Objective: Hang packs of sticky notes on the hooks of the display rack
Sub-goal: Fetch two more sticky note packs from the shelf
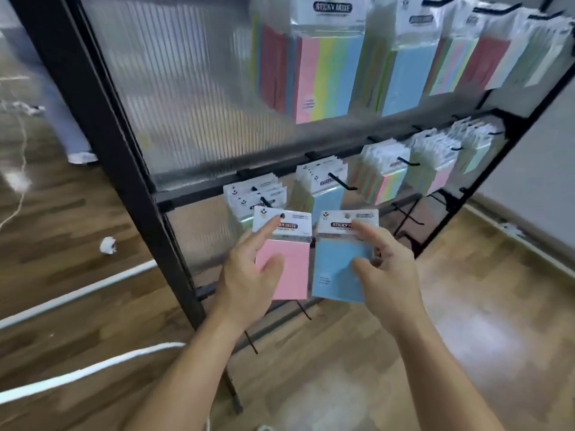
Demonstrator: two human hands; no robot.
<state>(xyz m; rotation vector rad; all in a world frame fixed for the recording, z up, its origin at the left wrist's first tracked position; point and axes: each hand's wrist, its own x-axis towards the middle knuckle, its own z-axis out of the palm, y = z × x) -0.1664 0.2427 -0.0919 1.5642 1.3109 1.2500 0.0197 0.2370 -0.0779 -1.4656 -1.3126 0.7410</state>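
Note:
My left hand (249, 275) holds a pink pack of sticky notes (292, 269), forefinger on its white header and thumb on the pink face. My right hand (385, 269) holds a blue pack (334, 262) the same way. Both packs are upright, side by side, just in front of the black display rack (130, 169). Right behind the pink pack, a hook (264, 200) in the middle row carries several packs. Other middle-row hooks (340, 181) also bear packs. The top row holds larger multicolour packs (326, 66).
Bare black hooks (407, 216) stick out on the lower right of the rack, and more (303, 309) below my hands. The floor is wood, with white cables (87, 371) and a scrap of paper (108, 245) on the left. A person's leg (67, 119) stands behind the rack.

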